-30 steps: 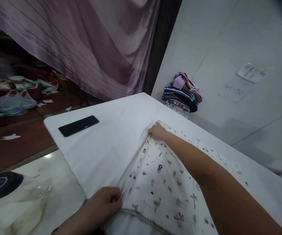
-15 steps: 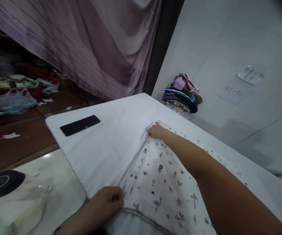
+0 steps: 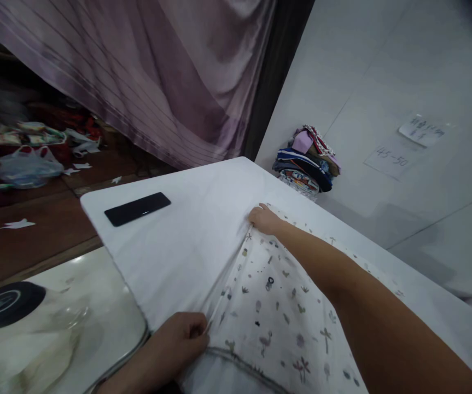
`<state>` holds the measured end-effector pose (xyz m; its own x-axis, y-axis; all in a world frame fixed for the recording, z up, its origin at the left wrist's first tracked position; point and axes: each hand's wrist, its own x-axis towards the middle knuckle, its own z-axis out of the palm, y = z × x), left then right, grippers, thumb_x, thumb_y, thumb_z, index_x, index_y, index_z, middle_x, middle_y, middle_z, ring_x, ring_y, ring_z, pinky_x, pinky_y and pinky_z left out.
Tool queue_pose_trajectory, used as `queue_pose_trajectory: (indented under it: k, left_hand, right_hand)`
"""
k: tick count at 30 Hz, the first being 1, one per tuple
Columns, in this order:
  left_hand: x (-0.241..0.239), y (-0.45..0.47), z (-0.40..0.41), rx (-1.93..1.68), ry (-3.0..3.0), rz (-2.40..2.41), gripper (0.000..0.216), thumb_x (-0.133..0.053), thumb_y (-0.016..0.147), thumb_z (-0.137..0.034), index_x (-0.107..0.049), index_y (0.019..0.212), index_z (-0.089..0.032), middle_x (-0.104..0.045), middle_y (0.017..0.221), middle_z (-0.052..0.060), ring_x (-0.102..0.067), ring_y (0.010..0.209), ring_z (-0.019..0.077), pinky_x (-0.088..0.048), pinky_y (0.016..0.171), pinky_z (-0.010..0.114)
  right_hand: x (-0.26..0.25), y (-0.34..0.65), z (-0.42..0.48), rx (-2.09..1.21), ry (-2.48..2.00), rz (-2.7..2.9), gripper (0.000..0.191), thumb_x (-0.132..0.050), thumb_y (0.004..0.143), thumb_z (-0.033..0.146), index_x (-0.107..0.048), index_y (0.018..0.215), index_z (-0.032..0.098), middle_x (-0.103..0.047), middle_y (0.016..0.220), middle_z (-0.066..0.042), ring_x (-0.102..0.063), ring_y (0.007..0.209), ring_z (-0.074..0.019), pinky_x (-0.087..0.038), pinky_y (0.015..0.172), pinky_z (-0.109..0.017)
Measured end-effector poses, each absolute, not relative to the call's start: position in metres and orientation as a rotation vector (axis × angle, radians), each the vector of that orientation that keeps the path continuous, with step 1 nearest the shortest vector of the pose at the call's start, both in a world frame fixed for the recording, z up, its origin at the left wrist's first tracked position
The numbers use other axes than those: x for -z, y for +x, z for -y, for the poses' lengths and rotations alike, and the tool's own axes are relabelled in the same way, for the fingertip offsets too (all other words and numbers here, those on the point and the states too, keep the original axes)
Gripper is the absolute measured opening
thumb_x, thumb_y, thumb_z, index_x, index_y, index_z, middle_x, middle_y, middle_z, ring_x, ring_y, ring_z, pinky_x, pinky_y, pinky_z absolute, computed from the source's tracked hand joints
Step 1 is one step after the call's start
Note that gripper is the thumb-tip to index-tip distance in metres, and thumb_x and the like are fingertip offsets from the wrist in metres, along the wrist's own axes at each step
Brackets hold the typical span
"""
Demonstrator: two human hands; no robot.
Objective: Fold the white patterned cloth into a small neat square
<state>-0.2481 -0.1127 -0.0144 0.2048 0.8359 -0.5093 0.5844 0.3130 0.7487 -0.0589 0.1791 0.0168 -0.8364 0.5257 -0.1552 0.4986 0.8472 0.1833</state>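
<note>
Pinching edge of cloth (image 3: 274, 306): left hand (image 3: 183, 335) at 7 o'clock, right hand (image 3: 264, 220) near centre, both closed on it. Cloth lay at 5 o'clock on table (image 3: 207, 189), phone (image 3: 137, 209) at 9. Likely risk was skewed edge from uneven pull.

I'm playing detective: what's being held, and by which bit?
The white flamingo-print cloth, by its left edge: the left hand pinches the near end, the right hand the far end.

Left of centre, a black phone (image 3: 138, 209); at upper left, a mauve curtain (image 3: 162, 71); right of centre, stacked folded fabrics (image 3: 306, 161); upper right, handwritten paper notes (image 3: 423, 131).
</note>
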Motion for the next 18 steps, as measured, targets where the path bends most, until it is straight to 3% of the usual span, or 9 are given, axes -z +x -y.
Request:
queue_pose_trajectory:
  k: [7, 14, 18]
  left_hand:
    - [0.022, -0.248, 0.113, -0.296, 1.369, -1.493, 0.014, -0.043, 0.067, -0.029, -0.038, 0.059, -0.019, -0.037, 0.052, -0.005, -0.036, 0.052, 0.0103, -0.021, 0.049, 0.026]
    - [0.023, -0.249, 0.113, -0.347, 1.387, -1.448, 0.014, -0.045, 0.066, -0.028, -0.038, 0.059, -0.018, -0.034, 0.053, -0.005, -0.034, 0.053, 0.0096, -0.020, 0.049, 0.026]
    - [0.023, -0.250, 0.113, -0.351, 1.388, -1.426, 0.017, -0.047, 0.067, -0.031, -0.039, 0.060, -0.018, -0.034, 0.054, -0.005, -0.034, 0.054, 0.0098, -0.021, 0.050, 0.026]
  right_hand:
    - [0.001, -0.054, -0.172, -0.142, 1.000, -2.856, 0.023, -0.042, 0.085, 0.013, -0.064, 0.093, 0.018, -0.065, 0.100, -0.009, -0.051, 0.103, -0.0222, -0.018, 0.104, -0.040]
    - [0.003, -0.049, -0.143, 0.113, 1.475, -2.954, 0.043, -0.044, 0.082, 0.012, -0.053, 0.123, 0.018, -0.051, 0.133, -0.009, -0.035, 0.127, -0.0215, -0.022, 0.106, -0.038]
    - [0.002, -0.044, -0.096, 0.440, 1.763, -2.913, 0.029, -0.041, 0.088, 0.027, -0.060, 0.108, 0.018, -0.062, 0.114, -0.008, -0.051, 0.109, -0.0206, -0.037, 0.094, -0.032]
